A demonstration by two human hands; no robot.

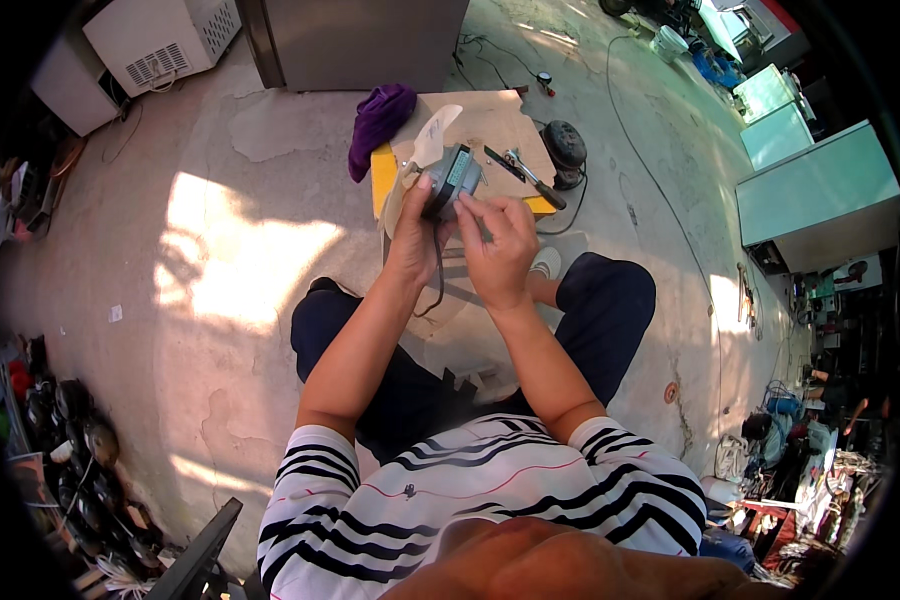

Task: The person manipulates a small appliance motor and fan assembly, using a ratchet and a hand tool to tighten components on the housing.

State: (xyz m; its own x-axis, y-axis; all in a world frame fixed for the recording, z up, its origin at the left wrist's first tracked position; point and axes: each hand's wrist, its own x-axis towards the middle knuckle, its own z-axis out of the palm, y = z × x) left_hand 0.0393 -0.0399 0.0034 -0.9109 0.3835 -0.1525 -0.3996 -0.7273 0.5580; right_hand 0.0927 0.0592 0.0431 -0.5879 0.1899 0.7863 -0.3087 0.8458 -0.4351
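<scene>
Above a low work table (515, 115) I hold a small grey electric motor (455, 180) with a light label on its side. Cream fan blades (435, 135) show on its far left side. My left hand (415, 230) is wrapped round the motor from the left, its thumb on the casing. The fingers of my right hand (500, 240) are bent and pinched together against the motor's near right end; whatever may be between them is too small to make out. From the motor a dark cord (440, 275) hangs down between my forearms.
On the table lie a dark-handled tool (545, 190), a thin black tool (504, 163) and a purple cloth (380, 125). A dark round appliance (566, 150) stands at its right. White units and a grey cabinet (360, 45) are farther off; clutter lines both sides.
</scene>
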